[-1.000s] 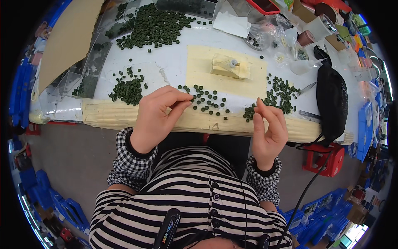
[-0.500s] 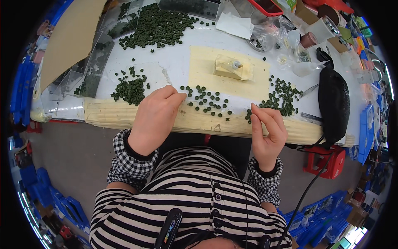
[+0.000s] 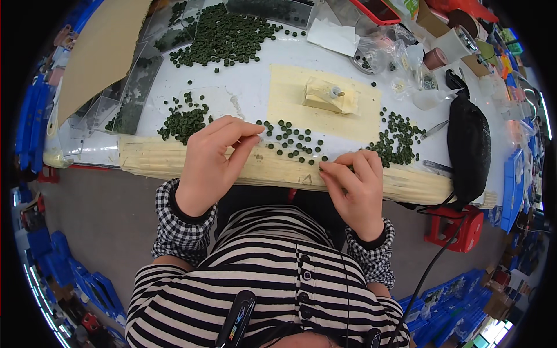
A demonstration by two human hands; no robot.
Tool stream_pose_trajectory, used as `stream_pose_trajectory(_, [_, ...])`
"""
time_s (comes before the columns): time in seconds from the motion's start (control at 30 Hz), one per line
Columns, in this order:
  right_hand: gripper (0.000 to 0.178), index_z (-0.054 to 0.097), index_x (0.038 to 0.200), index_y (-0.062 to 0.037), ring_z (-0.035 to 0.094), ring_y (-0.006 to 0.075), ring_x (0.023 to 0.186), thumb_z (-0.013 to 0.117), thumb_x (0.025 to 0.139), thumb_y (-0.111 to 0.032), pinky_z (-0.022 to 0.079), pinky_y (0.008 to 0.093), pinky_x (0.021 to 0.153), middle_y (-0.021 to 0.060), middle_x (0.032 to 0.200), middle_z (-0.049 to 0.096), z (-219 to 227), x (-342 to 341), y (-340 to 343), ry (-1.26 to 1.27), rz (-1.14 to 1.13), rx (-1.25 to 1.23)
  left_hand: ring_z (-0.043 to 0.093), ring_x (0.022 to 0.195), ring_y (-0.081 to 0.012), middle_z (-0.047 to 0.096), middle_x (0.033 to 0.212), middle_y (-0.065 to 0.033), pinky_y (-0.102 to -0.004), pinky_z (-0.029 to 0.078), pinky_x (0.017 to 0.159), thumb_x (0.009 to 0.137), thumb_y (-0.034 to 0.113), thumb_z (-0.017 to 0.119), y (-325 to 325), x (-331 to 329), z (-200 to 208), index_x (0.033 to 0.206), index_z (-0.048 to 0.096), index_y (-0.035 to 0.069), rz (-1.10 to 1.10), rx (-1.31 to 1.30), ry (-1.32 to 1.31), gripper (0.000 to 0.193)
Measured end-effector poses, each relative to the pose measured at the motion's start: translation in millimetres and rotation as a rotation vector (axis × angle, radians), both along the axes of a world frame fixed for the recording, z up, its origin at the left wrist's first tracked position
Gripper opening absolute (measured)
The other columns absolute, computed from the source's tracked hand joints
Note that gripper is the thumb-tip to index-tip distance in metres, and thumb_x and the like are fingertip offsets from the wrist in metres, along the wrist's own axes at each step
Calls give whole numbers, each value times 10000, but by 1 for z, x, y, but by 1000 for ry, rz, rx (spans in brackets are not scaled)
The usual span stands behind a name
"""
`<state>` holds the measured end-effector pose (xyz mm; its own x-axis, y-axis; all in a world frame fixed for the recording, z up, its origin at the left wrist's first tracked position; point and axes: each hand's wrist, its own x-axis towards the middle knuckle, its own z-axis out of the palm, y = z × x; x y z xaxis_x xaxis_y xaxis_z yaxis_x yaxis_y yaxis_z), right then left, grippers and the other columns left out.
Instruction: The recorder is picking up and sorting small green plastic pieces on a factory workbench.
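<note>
Small dark green round pieces [image 3: 288,131] are spread in loose rows near the table's front edge, between my hands. My left hand [image 3: 209,162] is at the left end of these rows. Its index finger reaches out to the leftmost piece, with the thumb apart and below. At the right end, my right hand [image 3: 358,188] pinches thumb and index finger at the table edge, on a single small green round piece that the fingertips mostly hide. A green heap [image 3: 183,120] lies beyond my left hand, and another [image 3: 397,139] just past my right.
A wrapped block [image 3: 331,95] with a small white tip sits on a pale yellow sheet [image 3: 284,81]. The largest green heap [image 3: 223,35] is at the back left, beside clear trays [image 3: 139,87] and cardboard [image 3: 98,58]. A black bag [image 3: 467,148] and tweezers [image 3: 436,128] lie right.
My right hand has moved left from beside the right heap to the lone piece at the table edge and closed on it. My left index finger and thumb have spread apart.
</note>
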<state>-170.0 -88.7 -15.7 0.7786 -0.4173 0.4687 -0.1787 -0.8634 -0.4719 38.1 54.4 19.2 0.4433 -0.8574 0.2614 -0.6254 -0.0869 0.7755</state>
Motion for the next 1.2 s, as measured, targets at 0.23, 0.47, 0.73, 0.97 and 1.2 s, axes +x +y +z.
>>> stream_pose_trajectory(0.23, [207,709,869,-76,536,234,795,780,687,-8,431,336,695,27,804,606,12,7,3,-190,-25,202,667,851,-137,698,925,-101,-244,545,756,886,-17,651,-16,-31,-15,1062,686,-27,-228,-39,640,179])
stream_pose_trajectory(0.47, [255,724,903,-69,552,201,730,800,667,-9,442,304,634,17,803,642,22,20,8,-359,38,54,674,837,-105,704,977,-85,-229,558,787,975,118,595,-23,-35,-27,1093,656,-18,-355,20,1319,190])
stream_pose_trajectory(0.73, [294,722,921,-54,571,208,715,803,645,5,454,304,610,28,798,640,25,22,9,-380,65,77,675,823,-104,704,929,-73,-223,561,765,978,143,595,-21,-35,-33,1082,660,-11,-391,-20,1492,196])
stream_pose_trajectory(0.97, [257,693,880,-42,573,230,707,787,647,12,462,317,606,53,787,622,26,24,10,-339,58,33,668,806,-99,704,910,-71,-211,548,727,968,135,611,-19,-36,-30,1064,673,-13,-344,12,1399,188])
stream_pose_trajectory(1.2, [239,697,870,-35,580,226,705,787,653,12,463,318,613,61,781,626,25,24,12,-352,59,63,660,795,-92,702,918,-69,-212,542,725,961,125,619,-17,-36,-31,1080,667,-15,-360,-4,1402,189])
